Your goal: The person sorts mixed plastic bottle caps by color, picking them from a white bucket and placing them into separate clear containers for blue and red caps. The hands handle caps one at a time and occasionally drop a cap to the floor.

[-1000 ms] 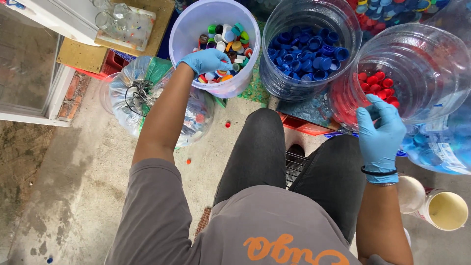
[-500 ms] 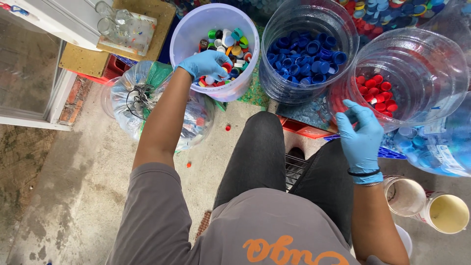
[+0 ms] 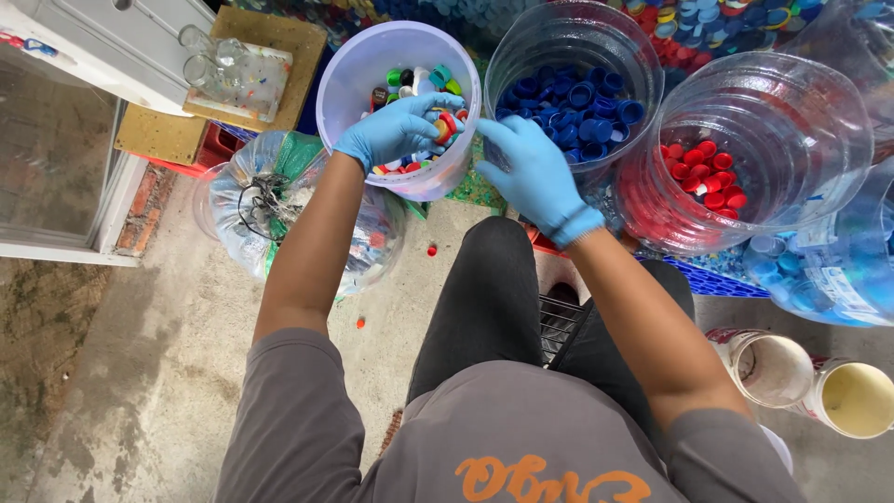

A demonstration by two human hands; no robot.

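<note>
Head view: my left hand is cupped closed on mixed caps, a red one showing, inside the pale tub of mixed bottle caps. My right hand, fingers loosely open and holding nothing, hovers beside it. Blue-cap tub and red-cap tub are partly filled; many mixed caps remain

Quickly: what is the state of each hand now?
Left hand: closed on a few mixed bottle caps in the white bucket.
Right hand: open, holding nothing, beside the white bucket.
</note>
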